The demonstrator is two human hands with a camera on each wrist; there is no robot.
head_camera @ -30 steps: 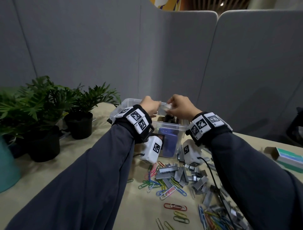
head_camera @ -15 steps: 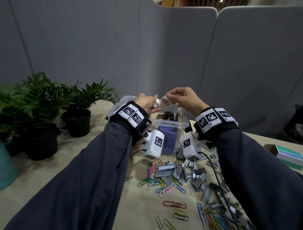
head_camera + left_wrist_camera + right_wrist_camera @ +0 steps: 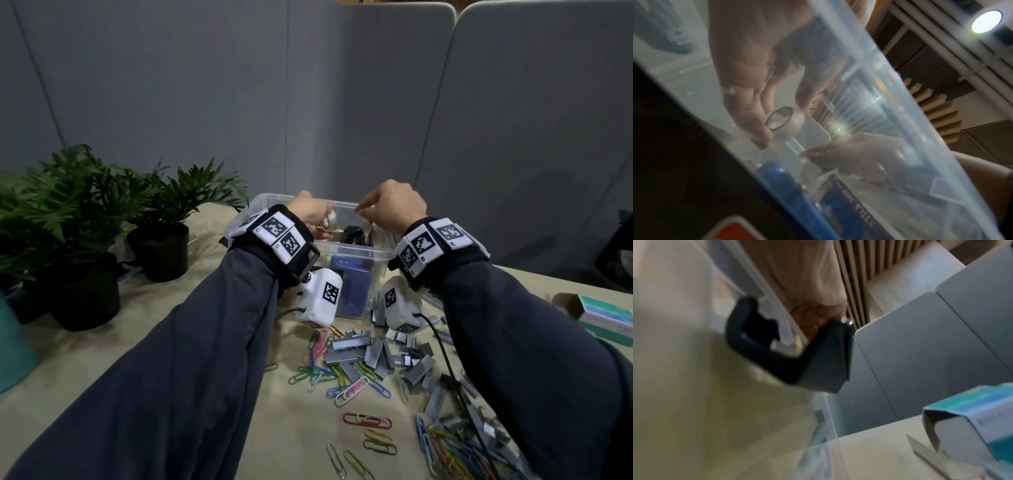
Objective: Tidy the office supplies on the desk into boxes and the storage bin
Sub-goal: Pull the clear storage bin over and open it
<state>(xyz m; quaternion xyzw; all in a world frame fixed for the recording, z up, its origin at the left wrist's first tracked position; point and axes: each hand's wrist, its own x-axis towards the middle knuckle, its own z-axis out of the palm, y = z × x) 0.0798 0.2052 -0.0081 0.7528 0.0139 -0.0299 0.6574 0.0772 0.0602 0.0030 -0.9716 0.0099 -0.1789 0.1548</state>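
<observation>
Over the clear storage bin [image 3: 359, 254], my left hand [image 3: 322, 224] grips a small roll of clear tape [image 3: 331, 219] between thumb and fingers. In the left wrist view, seen through the bin wall, the tape roll [image 3: 792, 125] sits in my left hand [image 3: 782, 120]. A thin strip runs from it to my right hand [image 3: 812, 155]. My right hand [image 3: 363, 213] pinches that tape end a short way right of the roll. The right wrist view is blurred and hides the fingertips.
The bin holds a purple-blue box [image 3: 349, 287] and a black stapler-like object [image 3: 354, 234]. Loose staple strips [image 3: 376, 349] and coloured paper clips [image 3: 342, 380] cover the desk in front. An open teal-and-white box [image 3: 603, 315] lies at the right, potted plants [image 3: 157, 219] at the left.
My hands met over the bin, rose a little, and have now dropped back to the rim. They have drawn apart, the roll in the left and the tape end in the right.
</observation>
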